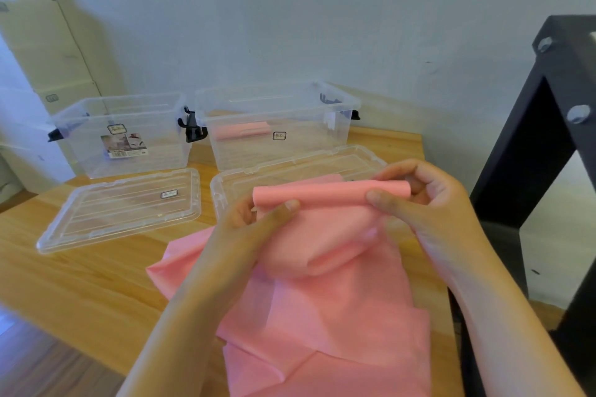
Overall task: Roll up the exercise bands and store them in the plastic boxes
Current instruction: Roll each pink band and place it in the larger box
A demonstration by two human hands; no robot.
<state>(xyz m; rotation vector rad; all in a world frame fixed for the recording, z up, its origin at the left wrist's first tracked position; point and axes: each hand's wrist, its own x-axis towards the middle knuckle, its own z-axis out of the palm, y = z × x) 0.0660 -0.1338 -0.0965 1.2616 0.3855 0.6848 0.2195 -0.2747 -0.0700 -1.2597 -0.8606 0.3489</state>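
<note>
Two hands are working in the head view, both clamped on one thin pink exercise band [338,316]. The left hand [258,219] is pinching the left end of the band's rolled-up part, thumb on the near side and fingers behind. The right hand [429,196] is pinching the right end the same way. The roll is being held level over the near-right part of the light wooden table [80,284]. The unrolled length is hanging from it and lying in loose folds toward the near edge; whether those folds are one band or more, I cannot tell.

Two clear rectangular plastic boxes with black side clips are standing side by side along the far edge, both open-topped. The left plastic box [154,145] is wearing a paper label on its front. The right plastic box [306,151] is holding one rolled pink band [243,130], lying on its floor toward the left.

Two flat clear plastic lids are lying on the table, one before each box. The left lid [122,209] is showing whole, while the right lid [300,167] is partly hidden behind the roll and hands.

Bare wood is lying open on the near left. One black bolted metal frame [532,145] is standing close beside the table's right edge, near the right forearm. Pale cardboard cartons [42,42] are standing beyond the far-left corner.
</note>
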